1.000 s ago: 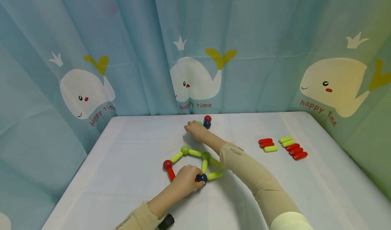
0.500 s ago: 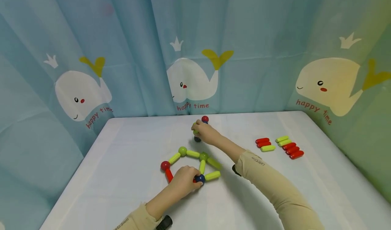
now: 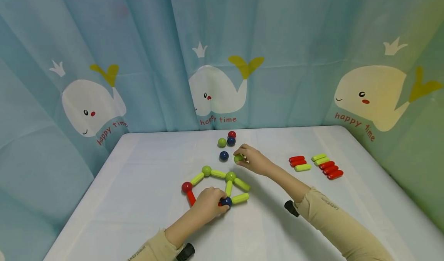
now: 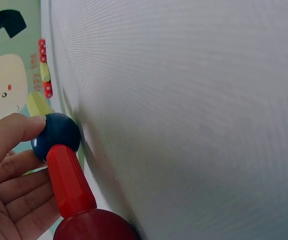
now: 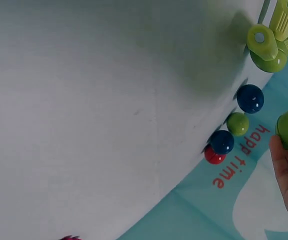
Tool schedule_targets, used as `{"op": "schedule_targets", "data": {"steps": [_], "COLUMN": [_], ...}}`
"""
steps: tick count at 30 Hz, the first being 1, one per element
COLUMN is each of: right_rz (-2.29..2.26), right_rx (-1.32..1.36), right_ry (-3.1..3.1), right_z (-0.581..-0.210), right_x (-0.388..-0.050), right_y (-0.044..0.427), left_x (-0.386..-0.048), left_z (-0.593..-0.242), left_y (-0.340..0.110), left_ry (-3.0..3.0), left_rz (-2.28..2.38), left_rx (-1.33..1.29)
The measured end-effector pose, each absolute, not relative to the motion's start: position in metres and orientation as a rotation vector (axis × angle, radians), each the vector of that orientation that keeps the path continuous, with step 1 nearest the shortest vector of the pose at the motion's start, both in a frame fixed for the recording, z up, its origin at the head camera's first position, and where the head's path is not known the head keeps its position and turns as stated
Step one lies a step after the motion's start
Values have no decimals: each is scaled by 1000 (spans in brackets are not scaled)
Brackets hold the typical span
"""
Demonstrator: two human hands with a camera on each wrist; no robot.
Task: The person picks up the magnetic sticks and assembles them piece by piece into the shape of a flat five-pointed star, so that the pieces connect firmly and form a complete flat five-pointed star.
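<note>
My left hand pinches a blue ball between thumb and fingers. This ball joins a figure of magnetic rods and balls on the table. In the left wrist view, a red rod runs from the blue ball to a red ball. The figure's far side has two green balls, one left of the other, linked by a green rod. Two green rods stick out rightward with free ends. My right hand holds a loose green ball in its fingertips, above the table behind the figure.
Behind the figure lie a blue ball, a green ball, another blue ball and a red ball. Several red rods and green rods lie in groups at the right. A curtain hangs behind the table.
From the group of balls at the back, my right hand has moved right and nearer with a green ball, uncovering the loose balls there. My left hand stays on the blue ball.
</note>
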State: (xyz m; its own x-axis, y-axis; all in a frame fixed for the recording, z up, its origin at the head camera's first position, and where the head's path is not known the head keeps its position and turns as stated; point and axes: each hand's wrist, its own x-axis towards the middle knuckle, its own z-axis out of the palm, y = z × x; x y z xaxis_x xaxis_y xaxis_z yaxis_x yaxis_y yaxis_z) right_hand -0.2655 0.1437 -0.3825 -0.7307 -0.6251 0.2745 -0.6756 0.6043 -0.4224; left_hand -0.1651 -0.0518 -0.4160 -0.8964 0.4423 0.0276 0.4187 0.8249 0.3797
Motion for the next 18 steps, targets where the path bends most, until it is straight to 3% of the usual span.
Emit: {"op": "schedule_targets", "data": {"steps": [18], "right_rz": [936], "right_rx": [1001], "right_ry": [-2899], "right_z": [-395], "right_x": [-233], "right_y": [189], "left_x": [-163], "left_z": [-415], "left_y": [-50], "left_ry": [2955], "left_rz": [553], "left_rx": [672]}}
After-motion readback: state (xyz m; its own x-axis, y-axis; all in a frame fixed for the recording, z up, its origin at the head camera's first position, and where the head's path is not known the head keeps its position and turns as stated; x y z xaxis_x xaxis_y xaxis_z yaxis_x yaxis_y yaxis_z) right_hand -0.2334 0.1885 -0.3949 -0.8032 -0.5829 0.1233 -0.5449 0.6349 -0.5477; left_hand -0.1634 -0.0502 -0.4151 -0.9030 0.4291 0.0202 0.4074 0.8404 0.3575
